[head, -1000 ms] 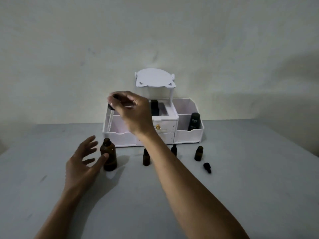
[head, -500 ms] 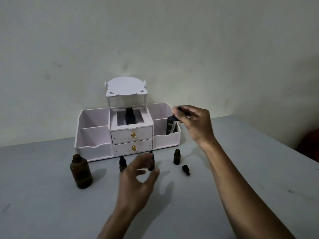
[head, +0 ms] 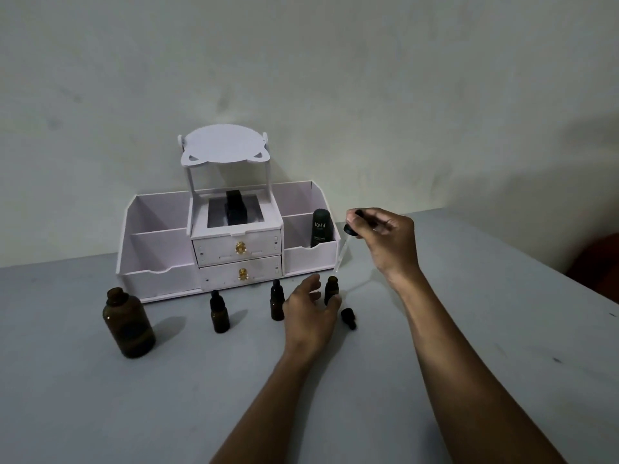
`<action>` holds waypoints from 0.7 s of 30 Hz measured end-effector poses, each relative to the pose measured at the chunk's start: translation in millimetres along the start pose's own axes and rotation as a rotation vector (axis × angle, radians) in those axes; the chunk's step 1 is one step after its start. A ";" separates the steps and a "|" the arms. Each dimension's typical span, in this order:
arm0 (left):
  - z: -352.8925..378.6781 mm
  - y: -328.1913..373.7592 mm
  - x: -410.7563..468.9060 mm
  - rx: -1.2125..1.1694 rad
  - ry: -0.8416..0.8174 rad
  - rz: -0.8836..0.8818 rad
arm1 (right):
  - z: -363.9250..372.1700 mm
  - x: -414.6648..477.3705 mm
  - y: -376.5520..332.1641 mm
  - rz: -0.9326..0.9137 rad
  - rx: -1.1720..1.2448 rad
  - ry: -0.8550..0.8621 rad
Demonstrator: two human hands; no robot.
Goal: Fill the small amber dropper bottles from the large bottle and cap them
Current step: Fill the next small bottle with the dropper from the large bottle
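Observation:
The large amber bottle (head: 128, 324) stands uncapped at the left of the table. Three small amber bottles stand in a row: a capped one (head: 219, 312), a capped middle one (head: 276, 301), and an uncapped right one (head: 331, 289). My right hand (head: 385, 241) pinches the black bulb of a long dropper (head: 351, 230), and its glass tube slants down to just above the uncapped bottle's mouth. My left hand (head: 310, 313) is beside that bottle, thumb against its base and fingers spread. A small black dropper cap (head: 348, 317) lies on the table to its right.
A white cosmetic organiser (head: 157, 256) with two drawers and a cat-shaped top stands against the wall behind the bottles. A dark "Kahf" bottle (head: 321, 228) sits in its right compartment and a black item (head: 235, 209) in the middle. The grey table's right edge (head: 596, 289) slants away.
My right hand carried the dropper from above the large bottle rightward to the uncapped small bottle. My left hand left the large bottle and moved to that small bottle. The view shifted right.

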State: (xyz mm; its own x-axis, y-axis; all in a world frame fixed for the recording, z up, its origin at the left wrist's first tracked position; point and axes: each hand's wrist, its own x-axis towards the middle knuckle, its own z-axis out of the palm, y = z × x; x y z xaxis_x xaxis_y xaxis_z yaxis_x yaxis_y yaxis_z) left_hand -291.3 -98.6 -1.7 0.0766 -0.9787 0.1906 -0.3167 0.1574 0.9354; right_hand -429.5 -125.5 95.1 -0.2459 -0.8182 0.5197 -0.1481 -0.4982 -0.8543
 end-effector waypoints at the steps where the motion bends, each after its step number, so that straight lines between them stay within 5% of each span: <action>1: 1.3 -0.2 3.0 0.003 0.001 0.001 | 0.5 0.8 2.2 0.003 -0.004 0.002; 21: 5.7 -7.6 11.8 0.069 0.014 0.104 | 7.3 4.4 22.0 -0.064 -0.187 -0.017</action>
State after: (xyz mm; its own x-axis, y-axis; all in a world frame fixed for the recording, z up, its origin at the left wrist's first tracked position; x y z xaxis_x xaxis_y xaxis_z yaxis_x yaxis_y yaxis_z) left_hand -293.3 -112.1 -8.3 0.0530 -0.9556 0.2900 -0.3878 0.2479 0.8878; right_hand -426.8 -142.1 78.6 -0.2144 -0.7920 0.5716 -0.3387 -0.4886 -0.8041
